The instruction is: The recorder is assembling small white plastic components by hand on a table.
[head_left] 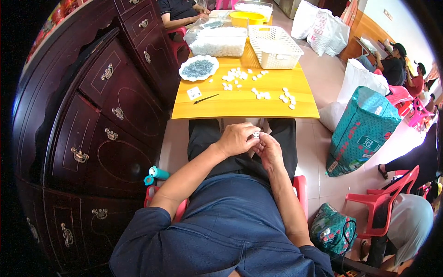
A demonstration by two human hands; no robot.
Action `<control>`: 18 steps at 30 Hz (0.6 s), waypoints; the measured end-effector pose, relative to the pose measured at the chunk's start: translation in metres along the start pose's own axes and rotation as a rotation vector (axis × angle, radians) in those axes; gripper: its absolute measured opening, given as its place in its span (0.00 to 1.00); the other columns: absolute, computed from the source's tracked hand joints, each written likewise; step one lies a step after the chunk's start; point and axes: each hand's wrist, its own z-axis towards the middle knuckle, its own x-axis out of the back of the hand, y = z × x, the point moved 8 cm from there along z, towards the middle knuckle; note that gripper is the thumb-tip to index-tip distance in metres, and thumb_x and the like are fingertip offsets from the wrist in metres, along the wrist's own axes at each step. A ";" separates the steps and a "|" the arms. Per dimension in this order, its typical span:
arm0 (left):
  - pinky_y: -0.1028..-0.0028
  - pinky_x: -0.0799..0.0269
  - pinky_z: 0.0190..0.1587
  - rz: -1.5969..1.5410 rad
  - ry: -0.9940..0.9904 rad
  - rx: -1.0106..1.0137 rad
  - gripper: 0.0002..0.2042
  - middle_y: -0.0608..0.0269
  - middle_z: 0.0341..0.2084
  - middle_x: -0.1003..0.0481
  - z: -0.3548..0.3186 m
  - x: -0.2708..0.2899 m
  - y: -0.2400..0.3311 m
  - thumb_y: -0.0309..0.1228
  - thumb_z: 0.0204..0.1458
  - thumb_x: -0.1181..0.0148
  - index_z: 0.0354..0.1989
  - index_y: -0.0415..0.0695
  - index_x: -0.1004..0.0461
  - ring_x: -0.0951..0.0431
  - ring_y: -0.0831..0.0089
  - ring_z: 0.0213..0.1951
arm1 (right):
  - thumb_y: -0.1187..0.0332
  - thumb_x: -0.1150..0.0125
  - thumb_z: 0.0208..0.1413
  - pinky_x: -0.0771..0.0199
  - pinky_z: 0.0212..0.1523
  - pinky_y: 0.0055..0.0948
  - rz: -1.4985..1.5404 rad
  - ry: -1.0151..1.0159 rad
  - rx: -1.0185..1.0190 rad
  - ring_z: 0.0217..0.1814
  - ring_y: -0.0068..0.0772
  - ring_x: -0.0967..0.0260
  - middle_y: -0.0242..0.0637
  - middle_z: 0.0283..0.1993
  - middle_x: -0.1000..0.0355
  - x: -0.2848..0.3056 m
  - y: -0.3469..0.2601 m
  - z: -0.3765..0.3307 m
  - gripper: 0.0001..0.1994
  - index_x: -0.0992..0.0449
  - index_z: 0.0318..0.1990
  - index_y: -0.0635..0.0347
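Over my lap, just off the table's near edge, my left hand (236, 140) and my right hand (269, 149) meet with fingers closed in a pinch. Between their fingertips is a small white piece (256, 135) with dark spots or holes; its exact kind is too small to tell. On the yellow-brown table (221, 109) ahead lie several small white round pieces (263, 95), loosely scattered. A scalloped white plate (183, 74) holds a heap of small grey-blue parts (199, 69). Near it are a thin dark pointed tool (206, 99) and a white square card (194, 93).
A clear bin (217, 39) of white pieces, a cream perforated basket (280, 54) and a yellow basin (248, 18) stand farther back. Dark cabinets (106, 115) line the left. At right are a tall teal bag (360, 131) and red chairs (383, 207). Another person (182, 14) sits beyond.
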 end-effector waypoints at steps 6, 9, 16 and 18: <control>0.63 0.21 0.41 0.003 -0.067 -0.002 0.13 0.55 0.36 0.19 -0.002 -0.007 -0.004 0.33 0.53 0.35 0.46 0.43 0.20 0.18 0.56 0.38 | 0.62 0.42 0.67 0.31 0.33 0.18 -0.035 0.022 -0.003 0.30 0.16 0.29 0.26 0.34 0.23 0.001 0.002 0.002 0.08 0.22 0.40 0.55; 0.62 0.21 0.41 0.006 -0.085 -0.009 0.13 0.55 0.36 0.19 -0.001 -0.009 -0.005 0.34 0.54 0.36 0.46 0.43 0.20 0.18 0.55 0.39 | 0.62 0.42 0.66 0.35 0.28 0.17 -0.069 0.032 0.026 0.28 0.15 0.32 0.26 0.31 0.24 0.001 -0.001 0.002 0.09 0.21 0.38 0.57; 0.62 0.21 0.40 -0.012 -0.077 0.003 0.12 0.55 0.36 0.20 -0.001 -0.010 -0.006 0.34 0.55 0.36 0.45 0.43 0.20 0.18 0.54 0.38 | 0.63 0.40 0.67 0.28 0.33 0.15 -0.116 -0.018 0.077 0.30 0.15 0.28 0.25 0.32 0.23 0.002 -0.003 0.004 0.08 0.21 0.38 0.55; 0.62 0.21 0.40 -0.016 -0.069 0.000 0.12 0.55 0.36 0.20 -0.001 -0.009 -0.006 0.34 0.55 0.36 0.44 0.43 0.20 0.18 0.54 0.38 | 0.64 0.40 0.66 0.33 0.30 0.16 -0.108 0.019 0.101 0.28 0.15 0.32 0.25 0.30 0.24 -0.001 -0.002 0.004 0.08 0.20 0.38 0.57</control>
